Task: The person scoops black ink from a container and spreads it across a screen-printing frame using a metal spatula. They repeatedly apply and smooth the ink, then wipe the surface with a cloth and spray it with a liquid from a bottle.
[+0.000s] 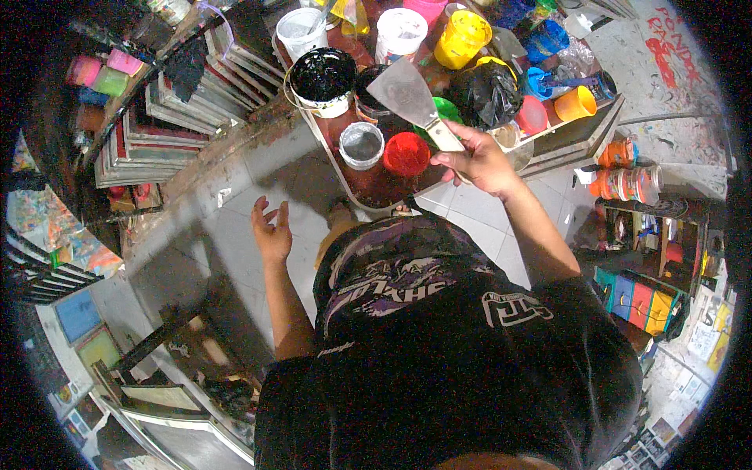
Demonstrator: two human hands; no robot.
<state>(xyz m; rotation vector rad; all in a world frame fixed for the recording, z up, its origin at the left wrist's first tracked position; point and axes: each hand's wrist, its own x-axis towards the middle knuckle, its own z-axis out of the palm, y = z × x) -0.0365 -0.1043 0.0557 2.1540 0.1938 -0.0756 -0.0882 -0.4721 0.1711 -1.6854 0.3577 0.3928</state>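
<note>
Right hand (482, 160): thumb and fingers pinching the scraper (411, 98) by its handle.
Scraper position: metal blade raised over the counter (368, 188).
Left hand (272, 231): fingers loosely spread, apart from the counter.
On counter: black-filled bucket (322, 82), grey-filled tub (361, 146), red tub (406, 153).

The one view came from the left of two fisheye cameras worn on the person's head. It looked steeply down over the black shirt (462, 345), close below, toward the tabletop (372, 183), whose near rounded corner sat above mid-frame and whose far part met the top. Left hand (272, 229) and right hand (479, 160) lay within it; the surrounding room curved toward the rim.
</note>
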